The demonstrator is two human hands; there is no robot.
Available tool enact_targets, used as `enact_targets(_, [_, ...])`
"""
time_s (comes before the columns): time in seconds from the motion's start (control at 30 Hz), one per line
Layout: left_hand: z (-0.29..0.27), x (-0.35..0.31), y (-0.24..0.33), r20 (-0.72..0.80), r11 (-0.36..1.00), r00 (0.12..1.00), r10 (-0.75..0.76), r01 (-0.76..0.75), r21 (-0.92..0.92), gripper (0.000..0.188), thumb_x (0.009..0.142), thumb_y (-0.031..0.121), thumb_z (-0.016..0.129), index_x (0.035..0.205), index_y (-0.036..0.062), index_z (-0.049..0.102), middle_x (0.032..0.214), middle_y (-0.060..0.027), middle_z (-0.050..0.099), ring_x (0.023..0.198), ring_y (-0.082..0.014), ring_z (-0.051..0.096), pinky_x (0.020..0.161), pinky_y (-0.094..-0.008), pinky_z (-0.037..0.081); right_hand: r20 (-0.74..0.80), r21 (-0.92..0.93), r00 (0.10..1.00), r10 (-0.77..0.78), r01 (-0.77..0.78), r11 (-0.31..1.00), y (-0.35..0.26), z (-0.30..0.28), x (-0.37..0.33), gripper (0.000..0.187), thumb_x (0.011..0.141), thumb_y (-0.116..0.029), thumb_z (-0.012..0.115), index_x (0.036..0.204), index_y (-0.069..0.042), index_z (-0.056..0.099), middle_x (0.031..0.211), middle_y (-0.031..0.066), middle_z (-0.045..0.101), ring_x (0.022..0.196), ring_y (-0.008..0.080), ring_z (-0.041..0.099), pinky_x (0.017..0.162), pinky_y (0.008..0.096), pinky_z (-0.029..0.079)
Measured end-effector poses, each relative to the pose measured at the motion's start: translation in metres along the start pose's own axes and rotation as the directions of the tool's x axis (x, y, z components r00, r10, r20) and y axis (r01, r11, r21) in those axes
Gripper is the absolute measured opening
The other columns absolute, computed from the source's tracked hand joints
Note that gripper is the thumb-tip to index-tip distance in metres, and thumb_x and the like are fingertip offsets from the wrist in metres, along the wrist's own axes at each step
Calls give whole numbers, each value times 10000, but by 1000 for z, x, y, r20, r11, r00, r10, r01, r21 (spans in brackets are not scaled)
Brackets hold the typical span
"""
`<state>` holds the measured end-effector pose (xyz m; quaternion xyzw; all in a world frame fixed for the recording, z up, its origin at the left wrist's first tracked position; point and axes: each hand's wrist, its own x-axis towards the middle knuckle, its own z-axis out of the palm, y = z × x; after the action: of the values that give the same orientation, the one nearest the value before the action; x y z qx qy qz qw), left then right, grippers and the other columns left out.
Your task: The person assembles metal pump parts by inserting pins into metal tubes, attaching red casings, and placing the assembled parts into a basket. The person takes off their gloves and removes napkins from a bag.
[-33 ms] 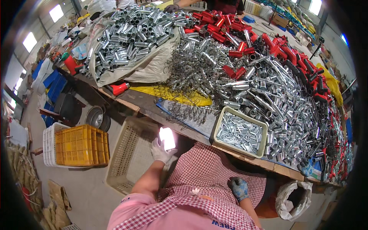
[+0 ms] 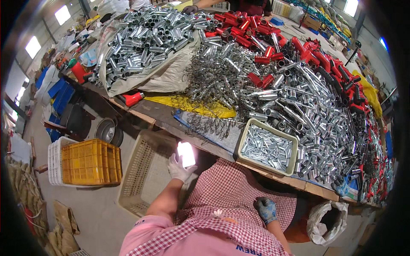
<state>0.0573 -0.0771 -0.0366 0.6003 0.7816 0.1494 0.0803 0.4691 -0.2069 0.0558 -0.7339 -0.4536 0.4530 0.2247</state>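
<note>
- I see the left hand (image 2: 180, 168), in a pale glove, clamped on a glowing device (image 2: 186, 154); its face is too bright for me to read; it sits just off the front edge of the bench (image 2: 157, 113), above a beige basket (image 2: 127, 181).
- The right hand (image 2: 266, 210), in a blue-grey glove, is low by the checked apron (image 2: 226, 181); its fingers look curled, but I cannot tell whether they close on anything.
- Nearest on the bench is a tray (image 2: 263, 169) of metal pins (image 2: 267, 147); beyond lie springs (image 2: 211, 77), silver tubes (image 2: 147, 42) and red grips (image 2: 243, 27).
- Handling of these parts looks paused to me; they lie loose, roughly grouped by kind, with plenty left; I cannot tell how much is finished.
- Across the bench is a co-worker's gloved hand (image 2: 191, 9).
</note>
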Motion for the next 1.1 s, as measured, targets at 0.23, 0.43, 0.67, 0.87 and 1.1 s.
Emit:
enact_targets(0.23, [-2,-8,6,-38,998,998,58,-56,28,844,636,604,760,1259,60,590,1393,-240,314,1288,-413,275,1101,-534,217,7,23,999,40,-40,999,4,0,3,245,877,-140,641,1039,41,672,931,147,709,808,194,679,746,299,550])
enact_targets(0.43, [0,-9,7,-26,974,976,217,-218,-65,800,613,608,753,1243,135,615,1337,-221,352,1274,-381,282,1081,-529,228,3,-5,998,66,-66,998,1,0,3,281,866,-167,678,1052,43,671,944,142,708,816,195,674,759,295,545])
enact_targets(0.67, [1,-10,10,-3,975,976,220,-220,-20,821,608,597,753,1272,146,582,1331,-207,353,1267,-373,287,1076,-537,231,-5,2,998,63,-63,998,12,0,4,273,865,-151,677,1055,45,670,943,143,708,814,188,671,758,288,544])
enact_targets(0.87, [6,-16,0,-82,982,994,67,-80,-172,881,620,608,750,1301,88,547,1376,-227,308,1261,-390,273,1097,-520,223,21,-27,997,72,-71,997,-12,0,0,271,873,-139,651,1066,50,663,950,150,710,828,188,678,756,288,547])
enact_targets(1.1, [0,-16,0,-5,999,999,51,-51,-3,907,627,610,746,1308,47,542,1396,-238,299,1275,-407,274,1108,-523,206,16,-23,1000,9,-8,1000,32,4,11,270,881,-126,633,1077,60,647,960,155,706,835,192,682,760,291,550])
